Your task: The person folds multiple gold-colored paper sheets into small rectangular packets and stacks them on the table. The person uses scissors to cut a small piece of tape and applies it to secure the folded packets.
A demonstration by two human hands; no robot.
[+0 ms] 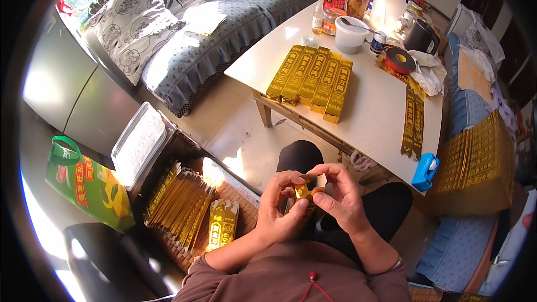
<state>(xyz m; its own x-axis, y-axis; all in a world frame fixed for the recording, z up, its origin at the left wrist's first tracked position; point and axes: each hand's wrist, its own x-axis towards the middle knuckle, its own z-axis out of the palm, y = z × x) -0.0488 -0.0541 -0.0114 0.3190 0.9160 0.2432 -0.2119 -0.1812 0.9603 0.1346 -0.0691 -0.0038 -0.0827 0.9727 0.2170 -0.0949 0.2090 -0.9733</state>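
Observation:
In front of my lap I hold a long gold cardboard box (301, 191), its near end uppermost with the end flaps standing open. My left hand (275, 203) grips the box's left side, thumb against the edge of the open end. My right hand (345, 207) pinches the flaps on the right, with its thumb and index finger at the rim. Most of the box's body is hidden behind my fingers. On the table ahead, several formed gold boxes (310, 79) lie side by side in a row. Flat gold cartons (180, 205) are stacked to my left.
A white table (373, 113) spans the front right, with a blue tape dispenser (425, 172) at its near corner. Flattened gold cartons (413, 121), a tape roll (400, 61) and a white tub (350, 35) stand on it. A green bag (86, 184) and large gold-printed carton (474, 167) flank me.

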